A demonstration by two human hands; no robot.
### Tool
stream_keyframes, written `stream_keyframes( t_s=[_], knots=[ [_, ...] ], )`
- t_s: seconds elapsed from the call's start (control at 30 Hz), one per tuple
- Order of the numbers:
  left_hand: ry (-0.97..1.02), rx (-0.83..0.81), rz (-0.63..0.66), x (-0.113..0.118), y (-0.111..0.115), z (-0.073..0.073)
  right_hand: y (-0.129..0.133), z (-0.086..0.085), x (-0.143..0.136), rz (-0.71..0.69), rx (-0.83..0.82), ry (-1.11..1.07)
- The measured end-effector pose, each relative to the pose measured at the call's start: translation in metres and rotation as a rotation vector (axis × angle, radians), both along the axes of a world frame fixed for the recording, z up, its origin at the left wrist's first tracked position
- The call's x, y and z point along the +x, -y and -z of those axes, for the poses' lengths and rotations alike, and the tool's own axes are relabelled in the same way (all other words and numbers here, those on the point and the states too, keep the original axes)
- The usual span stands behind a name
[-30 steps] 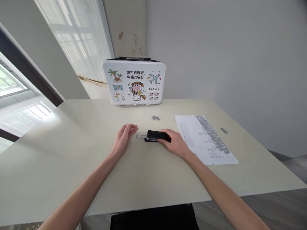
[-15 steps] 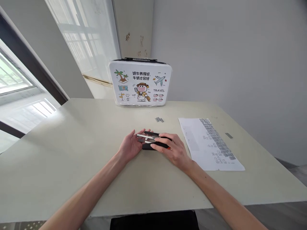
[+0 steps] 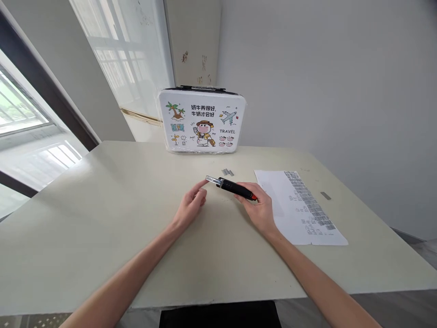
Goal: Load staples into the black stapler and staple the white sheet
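My right hand [image 3: 257, 205] is wrapped around the black body of a stapler [image 3: 235, 186], holding it above the table. Its silver metal end points left, and a bit of orange shows at its rear near my palm. My left hand [image 3: 191, 205] is beside that metal end, index finger stretched out with its tip at or very close to the metal. The other left fingers are curled in, and I see nothing held in them. Just beyond the stapler lie several short grey staple strips [image 3: 227, 172].
On the right lies a white sheet of paper [image 3: 278, 214] with dense rows of grey marks, probably staples. Another grey strip [image 3: 325, 195] rests past it. A white cartoon-printed case [image 3: 205, 120] stands at the back of the pale table [image 3: 102, 237], before the wall.
My left hand has come off from under the stapler and now points one finger at its metal end. The stapler, previously spread apart, is turned and looks closed together in my right hand.
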State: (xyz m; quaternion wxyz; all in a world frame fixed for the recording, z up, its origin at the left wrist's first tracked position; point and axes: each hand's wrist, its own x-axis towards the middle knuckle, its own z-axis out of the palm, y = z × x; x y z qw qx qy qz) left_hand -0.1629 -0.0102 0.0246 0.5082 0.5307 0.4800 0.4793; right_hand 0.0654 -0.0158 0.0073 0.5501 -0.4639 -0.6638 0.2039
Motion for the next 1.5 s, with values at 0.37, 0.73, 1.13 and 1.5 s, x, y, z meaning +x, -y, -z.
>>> stream_keyframes(
  t_s=[0.37, 0.73, 1.13, 1.5],
  knots=[
    [-0.202, 0.196, 0.000, 0.005, 0.004, 0.004, 0.001, 0.001, -0.005, -0.024, -0.037, 0.033],
    [0.407, -0.202, 0.016, 0.000, -0.005, 0.004, -0.029, 0.005, -0.011, 0.014, -0.108, 0.112],
    [0.918, -0.479, -0.033, -0.013, -0.014, 0.002, -0.071, -0.015, -0.068, -0.065, 0.035, 0.313],
    [0.745, -0.424, 0.198, -0.001, -0.005, 0.003, 0.000, -0.010, -0.050, -0.128, 0.235, 0.504]
  ],
)
